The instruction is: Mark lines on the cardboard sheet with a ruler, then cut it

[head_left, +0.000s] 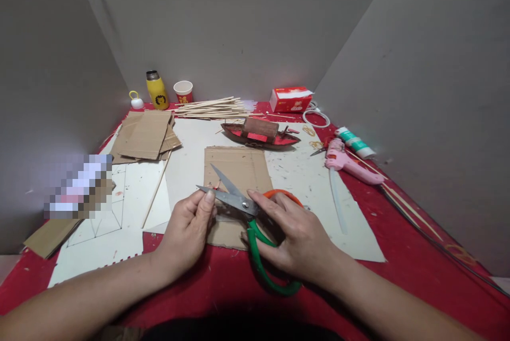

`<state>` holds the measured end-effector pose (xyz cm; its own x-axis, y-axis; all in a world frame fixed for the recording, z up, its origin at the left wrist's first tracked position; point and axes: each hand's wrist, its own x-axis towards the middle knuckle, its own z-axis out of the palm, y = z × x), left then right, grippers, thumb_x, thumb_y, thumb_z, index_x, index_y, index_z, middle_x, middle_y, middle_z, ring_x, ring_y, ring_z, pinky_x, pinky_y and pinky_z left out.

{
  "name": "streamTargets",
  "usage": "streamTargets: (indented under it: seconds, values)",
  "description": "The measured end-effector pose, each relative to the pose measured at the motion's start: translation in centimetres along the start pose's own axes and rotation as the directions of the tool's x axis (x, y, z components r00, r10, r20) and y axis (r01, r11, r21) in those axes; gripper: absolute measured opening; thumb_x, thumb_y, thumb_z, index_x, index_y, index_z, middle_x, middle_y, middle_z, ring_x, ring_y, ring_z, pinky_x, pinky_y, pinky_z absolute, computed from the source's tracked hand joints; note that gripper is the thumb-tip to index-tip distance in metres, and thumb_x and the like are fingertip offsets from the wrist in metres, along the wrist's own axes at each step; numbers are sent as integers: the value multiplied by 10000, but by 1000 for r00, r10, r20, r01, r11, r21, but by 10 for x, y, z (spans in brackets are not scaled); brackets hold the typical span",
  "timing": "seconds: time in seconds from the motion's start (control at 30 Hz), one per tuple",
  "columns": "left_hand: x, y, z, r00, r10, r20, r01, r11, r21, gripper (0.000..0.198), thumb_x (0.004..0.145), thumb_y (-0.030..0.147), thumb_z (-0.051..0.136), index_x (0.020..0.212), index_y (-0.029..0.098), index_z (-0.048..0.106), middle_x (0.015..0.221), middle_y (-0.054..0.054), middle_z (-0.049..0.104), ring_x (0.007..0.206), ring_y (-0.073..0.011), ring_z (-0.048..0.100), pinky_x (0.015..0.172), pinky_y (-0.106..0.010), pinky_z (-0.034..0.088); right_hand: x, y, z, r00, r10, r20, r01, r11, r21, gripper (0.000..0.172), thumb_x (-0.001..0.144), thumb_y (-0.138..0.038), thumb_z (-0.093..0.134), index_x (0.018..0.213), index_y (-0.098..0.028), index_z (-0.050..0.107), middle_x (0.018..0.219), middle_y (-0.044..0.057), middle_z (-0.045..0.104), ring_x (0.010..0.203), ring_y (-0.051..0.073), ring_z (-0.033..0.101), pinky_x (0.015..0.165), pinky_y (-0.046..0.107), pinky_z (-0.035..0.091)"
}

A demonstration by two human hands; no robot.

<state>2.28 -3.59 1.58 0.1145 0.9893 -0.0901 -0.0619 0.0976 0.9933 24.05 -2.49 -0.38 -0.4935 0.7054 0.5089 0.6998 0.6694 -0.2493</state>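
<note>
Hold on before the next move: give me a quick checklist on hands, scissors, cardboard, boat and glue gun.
1. Right hand on the scissors handles: ok.
2. Scissor blades parted: ok.
3. Left hand clear of the blades: not ok, its thumb overlaps the lower blade in this view.
4. Cardboard sheet lying on the table below the scissors: ok.
5. Model boat apart from the blades: ok, it sits beyond them.
6. Pink glue gun cool: cannot tell.

A pixelated object [82,184] can't be made out; anything between the left fingers [204,211] is too small to tell
</note>
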Motion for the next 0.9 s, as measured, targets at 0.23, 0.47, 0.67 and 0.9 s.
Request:
streamTargets:
  seconds: [0.23, 0.47, 0.67, 0.9]
  values:
    - [3, 4, 0, 999, -47, 4, 47, 998, -33, 506, 901, 644, 585, 683, 211, 440, 532, 89, 336, 457, -68, 252, 420, -210, 208, 2, 0, 1, 999, -32, -39, 29, 995, -95, 571, 811, -295, 660, 1335, -94, 556, 898, 108, 617, 741, 241, 623, 621, 364, 566]
    - [6, 6, 0, 991, -137, -2, 136, 985, -103, 503, 870, 633, 642, 681, 202, 466, 500, 103, 329, 423, -48, 230, 389, -187, 194, 2, 0, 1, 1000, -7, -23, 4, 994, -107, 576, 816, -299, 648, 1346, -94, 551, 904, 112, 626, 750, 243, 631, 631, 365, 569]
    - [8, 6, 0, 983, -182, -16, 179, 977, -120, 539, 818, 687, 663, 675, 199, 483, 491, 101, 341, 410, -41, 241, 373, -179, 194, 0, 0, 2, 1000, -1, -12, 0, 995, -102, 575, 814, -287, 636, 1347, -89, 553, 912, 117, 623, 749, 243, 627, 635, 381, 578]
    - [7, 10, 2, 971, -236, -27, 230, 962, -144, 509, 790, 675, 703, 757, 184, 572, 503, 105, 347, 405, -35, 235, 362, -163, 190, 3, 1, 2, 1000, -7, -15, 6, 993, -116, 563, 807, -279, 636, 1328, -71, 584, 914, 127, 628, 750, 242, 630, 631, 376, 584]
